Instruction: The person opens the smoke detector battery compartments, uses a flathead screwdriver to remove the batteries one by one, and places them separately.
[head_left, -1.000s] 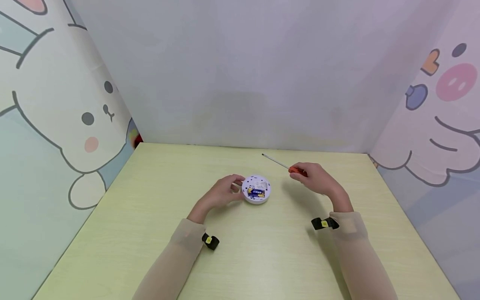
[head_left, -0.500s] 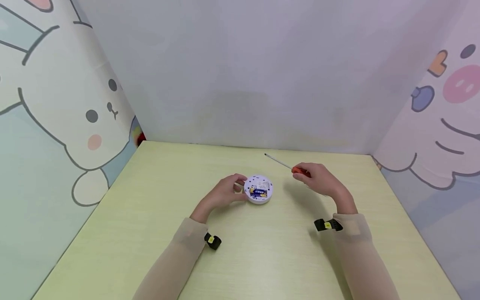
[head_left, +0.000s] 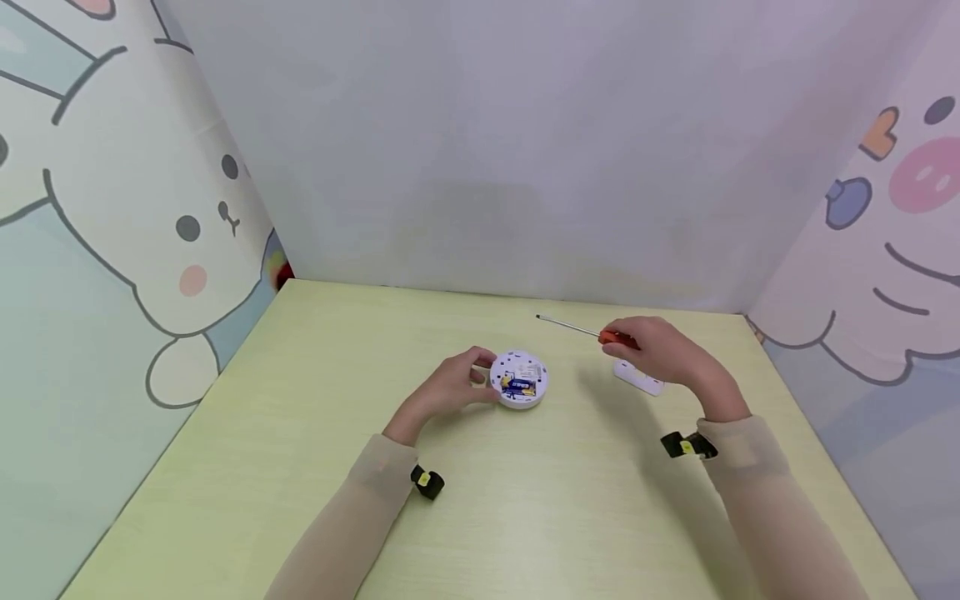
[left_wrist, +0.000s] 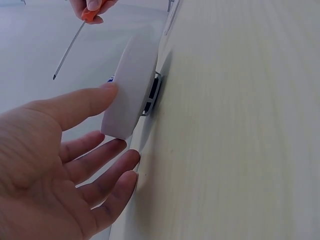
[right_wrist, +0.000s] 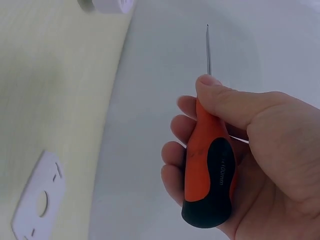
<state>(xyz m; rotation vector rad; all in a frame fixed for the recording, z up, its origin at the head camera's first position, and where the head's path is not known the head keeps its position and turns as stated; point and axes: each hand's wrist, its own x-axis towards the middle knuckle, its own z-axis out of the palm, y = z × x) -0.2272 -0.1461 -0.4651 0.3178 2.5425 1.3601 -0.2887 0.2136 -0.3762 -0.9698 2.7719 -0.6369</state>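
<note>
My left hand holds the left rim of a round white smoke detector, whose upturned face carries dark specks and a blue-and-yellow printed label. In the left wrist view the thumb presses the detector's side while fingertips meet its lower edge; a dark vented part sticks out toward the table. Off to the right, my right hand grips a screwdriver by its orange and black handle. The metal shaft points left, raised over the table and apart from the detector.
A white mounting plate with a round hole lies on the pale wooden table, below and partly behind my right hand. A plain pale wall rises at the table's back edge; cartoon-printed panels stand at both sides.
My right hand has moved right with the screwdriver, whose shaft lies flatter now. The white mounting plate has come into sight beneath it. My left hand keeps its hold on the detector.
</note>
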